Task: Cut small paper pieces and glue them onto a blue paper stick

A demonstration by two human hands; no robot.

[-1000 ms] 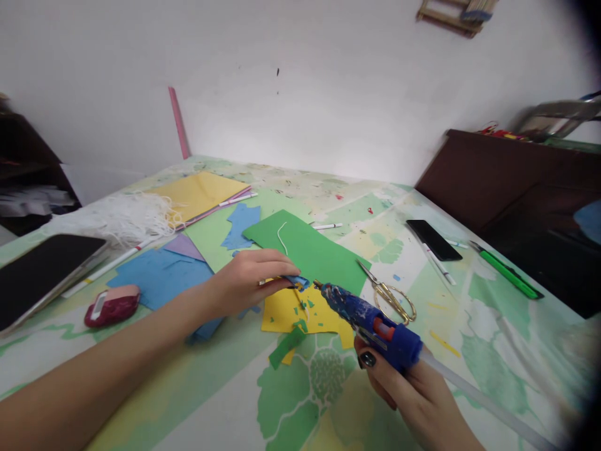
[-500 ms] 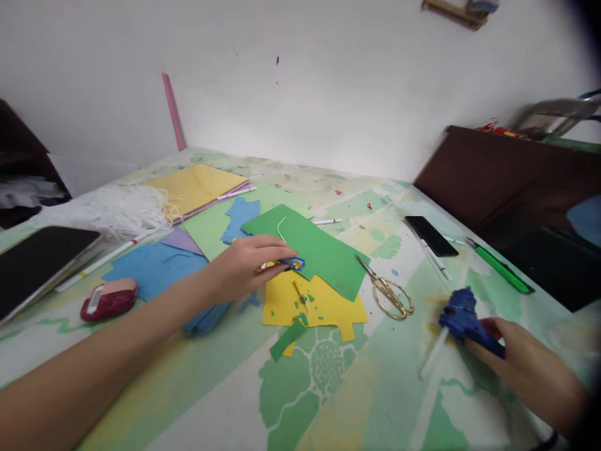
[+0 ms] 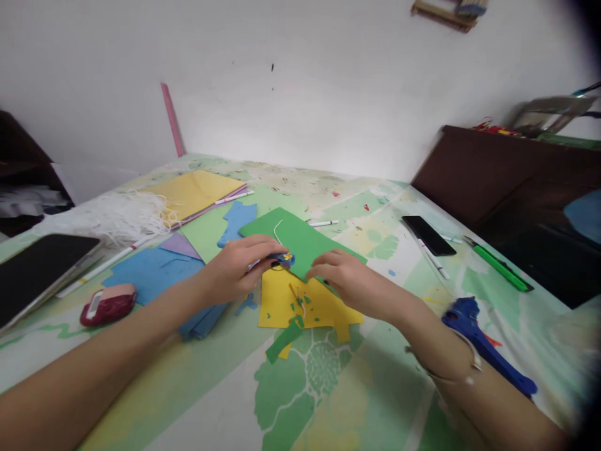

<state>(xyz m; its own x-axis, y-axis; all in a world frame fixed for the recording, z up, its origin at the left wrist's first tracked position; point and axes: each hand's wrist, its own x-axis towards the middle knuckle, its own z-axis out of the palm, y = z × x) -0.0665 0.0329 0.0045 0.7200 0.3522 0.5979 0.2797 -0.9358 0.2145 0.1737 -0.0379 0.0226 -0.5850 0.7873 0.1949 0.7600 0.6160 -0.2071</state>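
My left hand (image 3: 241, 266) is closed on a small blue craft piece (image 3: 285, 259) with a yellow flower shape on it. Just to its right, above the edges of a green sheet (image 3: 300, 241) and a yellow sheet (image 3: 277, 307), is my right hand (image 3: 345, 275); its fingers are loosely bent and nothing shows in them. Small green scraps (image 3: 297, 307) and a green strip (image 3: 284, 343) lie on and beside the yellow sheet. A blue glue gun (image 3: 483, 344) rests on the table beyond my right forearm. The scissors are hidden behind my right arm.
Blue sheets (image 3: 150, 272), a red earbud case (image 3: 109, 305) and a dark tablet-like device (image 3: 42, 272) lie at left, before a heap of white string (image 3: 113, 216). At right lie a black phone (image 3: 429, 235) and a green cutter knife (image 3: 502, 266). Yellow sheets (image 3: 200, 185) lie behind.
My right hand has let go of the glue gun, leaving it on the table, and has moved left to near my left hand. The left hand still holds the blue piece, now turned slightly.
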